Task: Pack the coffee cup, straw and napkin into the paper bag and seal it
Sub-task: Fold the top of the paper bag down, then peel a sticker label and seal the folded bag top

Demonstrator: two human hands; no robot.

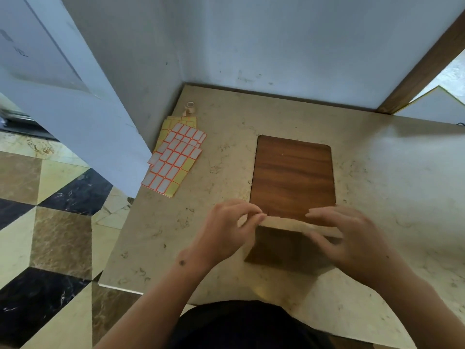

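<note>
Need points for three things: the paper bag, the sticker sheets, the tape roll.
paper bag (281, 250), head view, on its brown front face below the folded top.
sticker sheets (176, 157), head view, on a white label in the middle of the stack.
tape roll (190, 107), head view, on its upper ring.

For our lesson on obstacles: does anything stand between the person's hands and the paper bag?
Nothing visible does. The left hand pinches the left end of the paper bag at its folded top, and the right hand lies on the fold's right part. The label sheets lie apart, further left.
</note>
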